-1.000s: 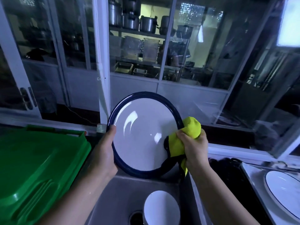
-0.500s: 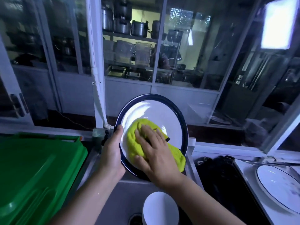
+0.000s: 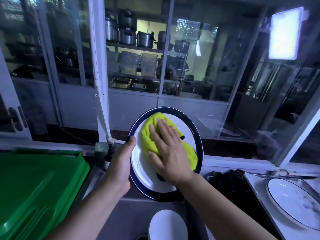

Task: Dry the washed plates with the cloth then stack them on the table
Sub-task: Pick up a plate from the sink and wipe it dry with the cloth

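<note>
Since 0.5 seconds ago the right hand (image 3: 168,151) has slid the yellow cloth (image 3: 150,134) up the plate (image 3: 138,163); its fingers are straight, close together and press the cloth flat. The left hand (image 3: 121,163) grips the left rim, thumb in front, its other fingers hidden behind. The plate, white with a dark blue rim, is held tilted above the sink (image 3: 131,210), and 1 other plate (image 3: 292,201) lies on the table (image 3: 259,189) to the right.

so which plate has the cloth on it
The thick navy-rimmed plate: left hand grips it, right hand presses the yellow cloth on it. The thin-rimmed plate lies untouched at right, the plain white dish below.
</note>
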The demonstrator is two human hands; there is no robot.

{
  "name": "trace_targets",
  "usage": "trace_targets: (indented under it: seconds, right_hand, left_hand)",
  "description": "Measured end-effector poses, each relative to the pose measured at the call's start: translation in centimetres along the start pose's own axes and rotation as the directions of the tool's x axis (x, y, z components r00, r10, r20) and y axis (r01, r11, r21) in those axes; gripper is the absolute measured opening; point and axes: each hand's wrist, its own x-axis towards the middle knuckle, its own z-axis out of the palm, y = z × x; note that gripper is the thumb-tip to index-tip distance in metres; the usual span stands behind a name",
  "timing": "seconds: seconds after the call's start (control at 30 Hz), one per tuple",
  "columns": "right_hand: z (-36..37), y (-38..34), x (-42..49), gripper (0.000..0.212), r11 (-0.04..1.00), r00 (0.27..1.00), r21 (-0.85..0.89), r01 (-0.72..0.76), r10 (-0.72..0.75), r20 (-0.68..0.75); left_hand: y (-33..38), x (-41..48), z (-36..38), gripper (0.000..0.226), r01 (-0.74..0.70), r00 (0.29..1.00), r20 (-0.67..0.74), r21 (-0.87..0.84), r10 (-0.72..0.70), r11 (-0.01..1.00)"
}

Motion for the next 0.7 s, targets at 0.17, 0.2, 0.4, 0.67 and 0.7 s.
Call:
trace_targets:
  seconds: [0.17, 0.2, 0.4, 0.67, 0.7]
  right_hand:
    - [0.4, -1.4, -0.3, 0.057, 0.988, 0.989, 0.047, 0.145, -0.144, -0.029]
    - [0.3, -1.3, -0.1, 0.056, 0.988, 0.989, 0.046, 0.145, -0.144, -0.036]
    - [-1.1, 1.0, 1.4, 0.052, 0.963, 0.947, 0.055, -0.263, 0.269, -0.175]
    - [-0.5, -1.2, 1.8, 0.056, 0.987, 0.978, 0.053, -0.154, 0.160, -0.134]
    - [-0.3, -1.9, 1.6, 0.057, 0.995, 0.991, 0.052, -0.082, 0.088, -0.106]
  left_hand:
    - [-0.2, 0.1, 0.0, 0.052, 0.047, 0.997, 0.064, -0.031, -0.045, 0.998]
    - [-0.3, 0.1, 0.1, 0.048, 0.042, 0.997, 0.067, -0.038, -0.040, 0.998]
    - [-0.3, -0.3, 0.4, 0.036, -0.017, 1.000, -0.009, 0.024, 0.017, 1.000]
    - [-0.2, 0.0, 0.8, 0.048, 0.020, 1.000, -0.011, -0.016, -0.020, 1.000]
    - [0.0, 0.2, 0.9, 0.052, 0.031, 0.999, -0.029, -0.023, -0.032, 0.999]
